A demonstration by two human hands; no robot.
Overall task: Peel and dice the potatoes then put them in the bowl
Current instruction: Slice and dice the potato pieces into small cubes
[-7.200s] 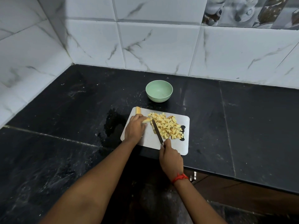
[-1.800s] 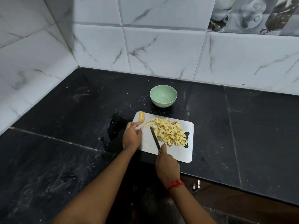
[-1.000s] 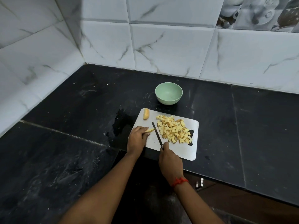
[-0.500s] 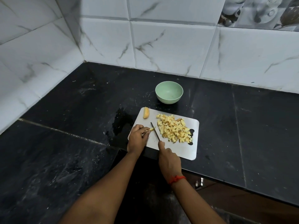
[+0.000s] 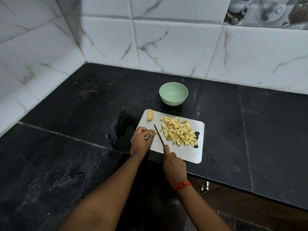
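Handle of knife (image 5: 159, 135) hidden inside right hand (image 5: 174, 165), potato strip (image 5: 152, 133) mostly under left hand (image 5: 140, 141), patterned tiles (image 5: 266, 11) cut off at top edge.

The light is dim, cool and diffuse. The white wall tiles (image 5: 166, 47) read bluish grey, with a darker shadow band down the corner on the left. The black tabletop (image 5: 66, 164) swallows most light, giving only a faint streaky sheen just right of the bowl (image 5: 173, 93). A wet patch (image 5: 123, 124) shines beside the pale cutting board (image 5: 191, 152). The diced potato (image 5: 178, 132) is fairly sharp. The potato strip (image 5: 152, 133) pinched by the left hand (image 5: 140, 141) is small and soft, and the knife (image 5: 159, 135) gripped by the right hand (image 5: 174, 165) shows as a dark line. Both forearms are underexposed. Tile joints bow toward the frame edges, and the patterned tiles (image 5: 266, 10) at top right look smeared.
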